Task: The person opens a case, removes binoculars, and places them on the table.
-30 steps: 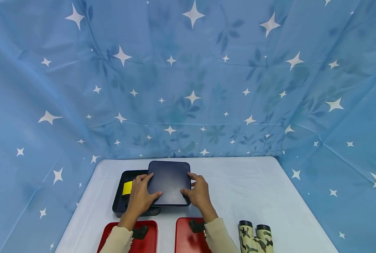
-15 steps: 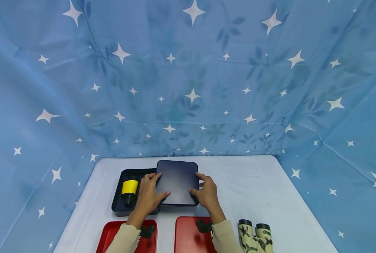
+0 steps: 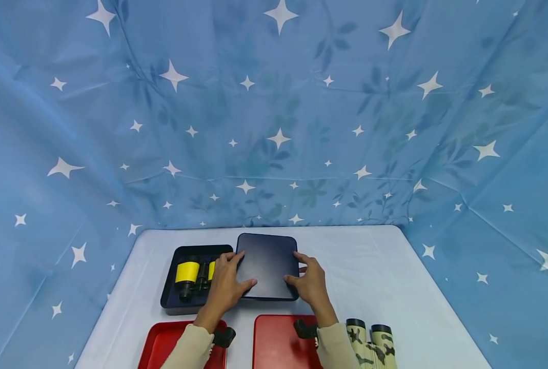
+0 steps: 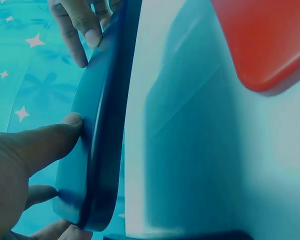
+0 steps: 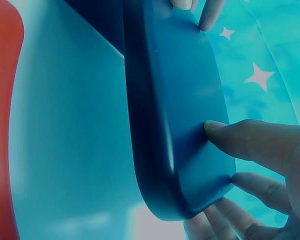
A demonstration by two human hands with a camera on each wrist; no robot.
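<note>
A person's left hand (image 3: 227, 282) and right hand (image 3: 311, 282) grasp a dark blue lid (image 3: 270, 266) from opposite sides, holding it between them clear of a white tabletop (image 3: 370, 277). Both thumbs press on the lid's upper face, while the other fingers reach along its side edges and underneath. In the left wrist view, a shadow spreads across the surface below the lid's near edge. Light-coloured sleeves (image 3: 336, 346) cover the forearms, and a small black device sits at each wrist.

Just to the left of the lid, partly hidden by the left hand and forearm, an open dark box (image 3: 181, 310) holds yellow-and-black binoculars (image 3: 187, 272). Nearer the person, a red tray (image 3: 160, 338) lies partly beneath the left forearm, and a flat-topped red container (image 3: 276, 341) lies partly beneath the right. To the right of that container, camouflage-patterned binoculars (image 3: 358, 341) are cut off by the lower frame edge. Behind the tabletop and along both sides hangs a blue curtain (image 3: 274, 107) printed with white stars and leafy sprigs.
</note>
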